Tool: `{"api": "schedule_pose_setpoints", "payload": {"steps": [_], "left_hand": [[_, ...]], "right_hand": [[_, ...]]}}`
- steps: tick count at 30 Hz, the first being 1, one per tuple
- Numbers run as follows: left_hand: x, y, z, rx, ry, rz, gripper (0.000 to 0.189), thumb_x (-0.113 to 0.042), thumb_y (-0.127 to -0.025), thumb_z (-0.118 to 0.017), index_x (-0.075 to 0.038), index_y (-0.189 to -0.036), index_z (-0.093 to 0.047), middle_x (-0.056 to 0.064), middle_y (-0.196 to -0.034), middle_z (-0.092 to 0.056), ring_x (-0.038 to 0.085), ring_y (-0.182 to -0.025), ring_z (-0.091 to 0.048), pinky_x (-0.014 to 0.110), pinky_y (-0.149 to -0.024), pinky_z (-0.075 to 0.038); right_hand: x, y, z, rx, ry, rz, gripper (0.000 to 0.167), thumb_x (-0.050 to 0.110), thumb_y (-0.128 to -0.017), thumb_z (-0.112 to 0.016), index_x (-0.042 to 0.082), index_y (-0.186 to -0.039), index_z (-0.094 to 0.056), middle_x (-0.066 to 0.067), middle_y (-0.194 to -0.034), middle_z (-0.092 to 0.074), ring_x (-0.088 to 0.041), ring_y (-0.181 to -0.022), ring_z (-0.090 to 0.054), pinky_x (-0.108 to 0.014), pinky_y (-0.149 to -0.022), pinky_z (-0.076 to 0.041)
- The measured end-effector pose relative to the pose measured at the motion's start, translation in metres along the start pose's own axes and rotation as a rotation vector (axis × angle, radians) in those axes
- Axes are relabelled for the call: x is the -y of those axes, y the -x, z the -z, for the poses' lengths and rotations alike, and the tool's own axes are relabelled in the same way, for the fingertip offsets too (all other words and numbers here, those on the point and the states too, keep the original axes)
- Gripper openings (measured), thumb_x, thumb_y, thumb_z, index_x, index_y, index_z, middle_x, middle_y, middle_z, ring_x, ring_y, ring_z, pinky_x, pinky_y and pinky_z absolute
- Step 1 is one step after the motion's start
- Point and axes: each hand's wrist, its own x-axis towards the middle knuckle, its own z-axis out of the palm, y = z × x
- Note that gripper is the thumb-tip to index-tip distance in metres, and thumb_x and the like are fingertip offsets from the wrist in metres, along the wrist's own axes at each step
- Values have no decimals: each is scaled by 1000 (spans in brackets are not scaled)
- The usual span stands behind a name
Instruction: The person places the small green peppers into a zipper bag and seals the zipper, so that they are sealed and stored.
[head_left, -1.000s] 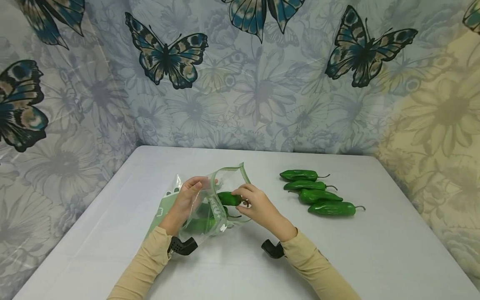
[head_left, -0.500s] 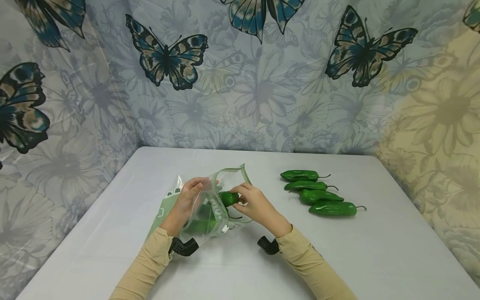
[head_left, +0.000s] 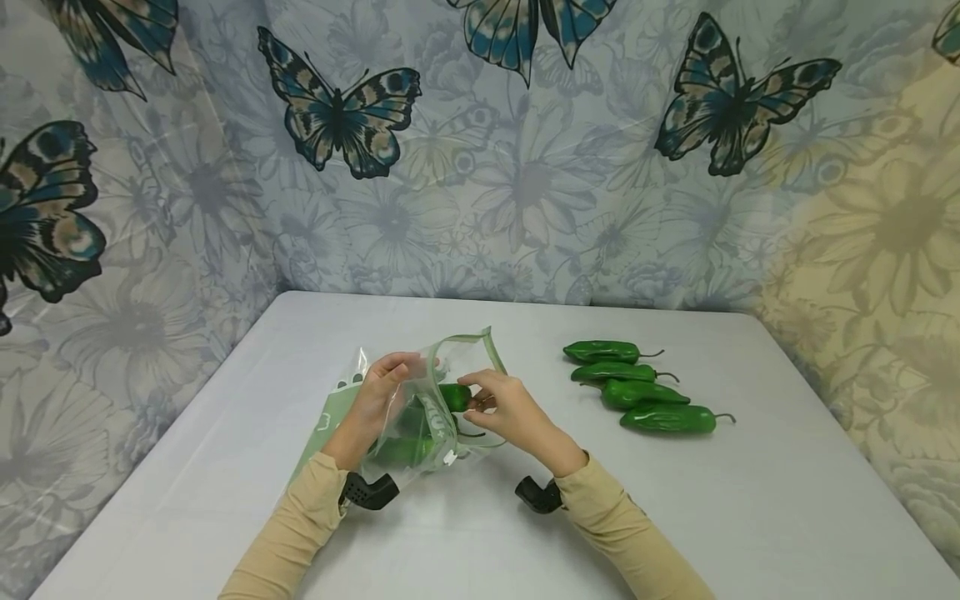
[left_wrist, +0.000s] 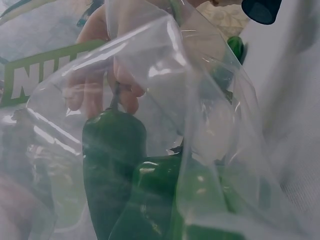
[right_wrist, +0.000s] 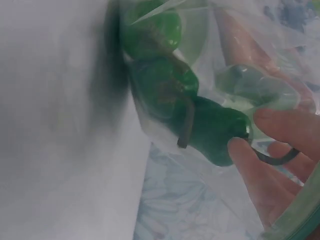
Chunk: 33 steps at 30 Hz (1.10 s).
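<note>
- Glossy green long pepper (head_left: pixel 455 397): inside the mouth of a green-edged clear plastic bag (head_left: pixel 437 421), stem end at the fingertips of the right hand (head_left: pixel 513 412).
- Right hand: thumb and fingers parted about the stem.
- Left hand (head_left: pixel 375 400): holding the bag's side.
- Four similar peppers (head_left: pixel 628 393) lie on the white tabletop (head_left: pixel 765 500).

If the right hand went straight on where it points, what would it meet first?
The nearest green pepper in the bag, stem end first; the right hand may even be touching it.
</note>
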Motion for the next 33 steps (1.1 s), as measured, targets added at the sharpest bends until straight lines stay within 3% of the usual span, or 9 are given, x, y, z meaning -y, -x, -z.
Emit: {"api": "schedule_pose_setpoints", "payload": {"steps": [8,14,18,23,27,31,33], "left_hand": [[-1,-1,-2,48,68,-16,15,-18,-83,-64,-13,-96,-69,2,-94,-66,17,-98,-57,26,-96,-31],[-1,-1,-2,40,41,-15,14,-21,-82,-65,-16,-94,-69,1,-94,-66,17,-99,-57,30,-98,-23],[-1,-1,-2,41,36,-15,14,-21,-82,-65,-16,-94,-69,2,-95,-66,17,-99,-57,28,-96,-27],[-2,-1,-3,52,51,-29,16,-21,-82,-64,-14,-95,-69,2,-95,-66,17,-98,-57,22,-89,-36],[0,0,-1,21,7,-15,16,-24,-80,-66,-17,-94,-70,-1,-93,-66,14,-98,-57,24,-93,-32],[2,1,1,-14,-38,-1,15,-27,-79,-67,-20,-92,-70,-5,-91,-65,12,-97,-56,30,-96,-23],[2,2,1,-28,-47,0,15,-28,-79,-68,-20,-92,-70,-6,-90,-64,10,-95,-55,28,-95,-25]], "right_hand": [[2,1,2,-14,-119,-43,42,-3,-75,-69,-5,-112,-49,-19,-108,-52,-24,-88,-60,-26,-75,-48],[11,0,5,-40,-191,-42,34,-10,-75,-66,-6,-103,-47,-23,-102,-52,-34,-89,-59,-32,-75,-49],[29,0,12,-75,-168,-21,24,-12,-80,-59,-10,-101,-49,-25,-99,-54,-36,-87,-60,-35,-75,-49],[31,0,15,-76,-136,-13,17,-10,-85,-53,-9,-103,-51,-23,-100,-56,-32,-88,-60,-30,-75,-49],[38,0,17,-56,-164,-57,19,-11,-84,-53,-11,-103,-50,-25,-100,-56,-36,-90,-59,-31,-76,-48],[25,1,12,-41,-192,-65,24,-10,-83,-57,-10,-106,-50,-24,-103,-55,-37,-93,-58,-31,-77,-48],[15,1,8,-29,-206,-70,30,-8,-81,-60,-9,-109,-49,-24,-106,-53,-36,-95,-57,-32,-79,-47]]}}
